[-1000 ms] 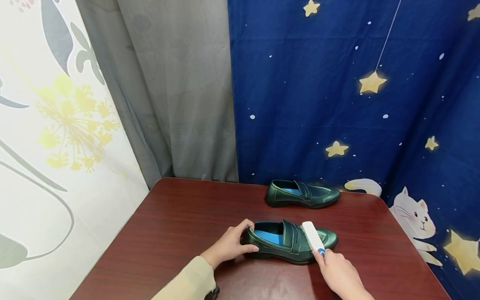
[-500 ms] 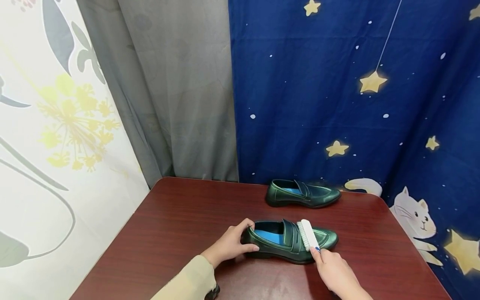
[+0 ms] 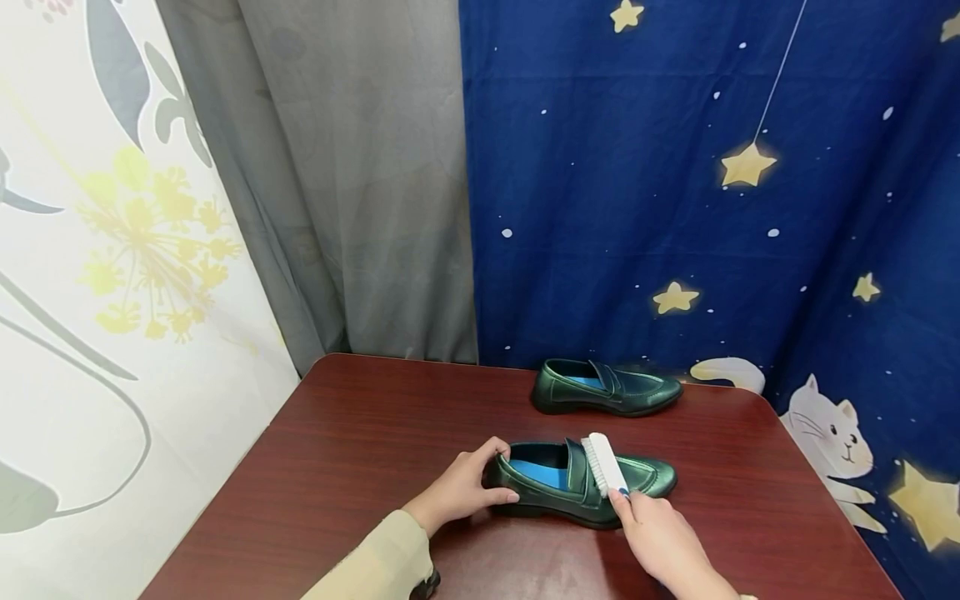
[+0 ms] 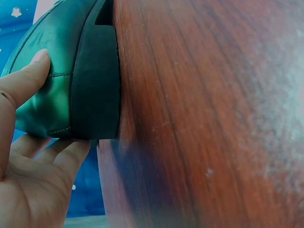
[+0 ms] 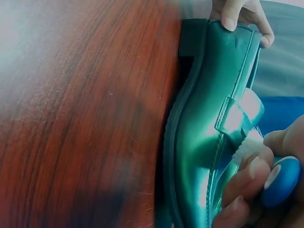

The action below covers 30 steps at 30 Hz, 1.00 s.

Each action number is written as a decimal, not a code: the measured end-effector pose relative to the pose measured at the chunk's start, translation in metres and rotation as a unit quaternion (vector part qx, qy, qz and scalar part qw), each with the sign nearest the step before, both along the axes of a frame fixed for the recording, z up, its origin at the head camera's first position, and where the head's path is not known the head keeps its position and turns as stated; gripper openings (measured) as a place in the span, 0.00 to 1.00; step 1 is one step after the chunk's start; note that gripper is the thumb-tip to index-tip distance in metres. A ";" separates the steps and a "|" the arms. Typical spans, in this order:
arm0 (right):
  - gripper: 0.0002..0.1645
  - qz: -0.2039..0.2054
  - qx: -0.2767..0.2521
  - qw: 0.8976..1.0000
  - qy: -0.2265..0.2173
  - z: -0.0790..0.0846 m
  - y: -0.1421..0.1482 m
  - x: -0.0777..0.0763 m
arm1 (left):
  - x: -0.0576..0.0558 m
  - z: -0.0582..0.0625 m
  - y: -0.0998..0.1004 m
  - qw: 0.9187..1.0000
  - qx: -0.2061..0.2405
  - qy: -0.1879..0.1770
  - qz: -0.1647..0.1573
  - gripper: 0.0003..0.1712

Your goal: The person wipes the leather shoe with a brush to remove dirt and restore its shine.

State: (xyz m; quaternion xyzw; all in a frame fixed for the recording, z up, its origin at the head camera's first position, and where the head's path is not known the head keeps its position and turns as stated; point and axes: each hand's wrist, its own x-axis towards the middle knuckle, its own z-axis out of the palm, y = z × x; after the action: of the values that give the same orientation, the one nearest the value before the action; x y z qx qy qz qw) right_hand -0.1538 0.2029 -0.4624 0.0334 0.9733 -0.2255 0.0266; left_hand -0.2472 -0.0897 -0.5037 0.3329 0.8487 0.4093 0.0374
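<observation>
A dark green loafer [image 3: 551, 498] with a blue insole stands upright near the table's front, toe to the right. My left hand [image 3: 461, 490] grips its heel, thumb on the near side and fingers round the back, as the left wrist view shows on the green leather [image 4: 59, 95]. In my right hand [image 3: 663, 533] is a white brush [image 3: 604, 462], held by its handle, whose blue end [image 5: 281, 181] shows in the right wrist view. The white bristles [image 5: 249, 144] touch the shoe's upper beside the strap [image 5: 231, 118].
A matching green loafer [image 3: 607, 390] stands near the back edge of the reddish-brown table [image 3: 360, 433], toe to the right. Behind the table hang a grey curtain [image 3: 375, 183] and a blue starry curtain [image 3: 600, 183]. A small dark object [image 3: 426, 585] shows under the left sleeve.
My right hand has moved the brush leftward over the upper, from the toe side toward the strap. The left hand and both shoes have stayed in place.
</observation>
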 end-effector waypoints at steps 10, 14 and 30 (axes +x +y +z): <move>0.32 0.021 0.040 0.999 0.012 0.005 -0.011 -0.002 | 0.000 0.000 0.000 1.000 -0.004 -0.007 0.004 0.26; 0.29 0.022 0.050 0.998 0.018 0.007 -0.015 -0.002 | 0.000 0.000 0.000 1.000 -0.003 -0.013 0.006 0.26; 0.27 0.014 0.061 0.998 0.031 -0.002 -0.011 -0.002 | 0.000 0.000 -0.001 1.000 -0.003 -0.012 0.003 0.27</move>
State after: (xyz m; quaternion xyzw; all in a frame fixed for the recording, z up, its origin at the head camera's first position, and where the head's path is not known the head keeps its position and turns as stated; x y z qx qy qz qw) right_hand -0.1555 0.1921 -0.4645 0.0140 0.9860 -0.1663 -0.0028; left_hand -0.2473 -0.0902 -0.5037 0.3253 0.8503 0.4111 0.0469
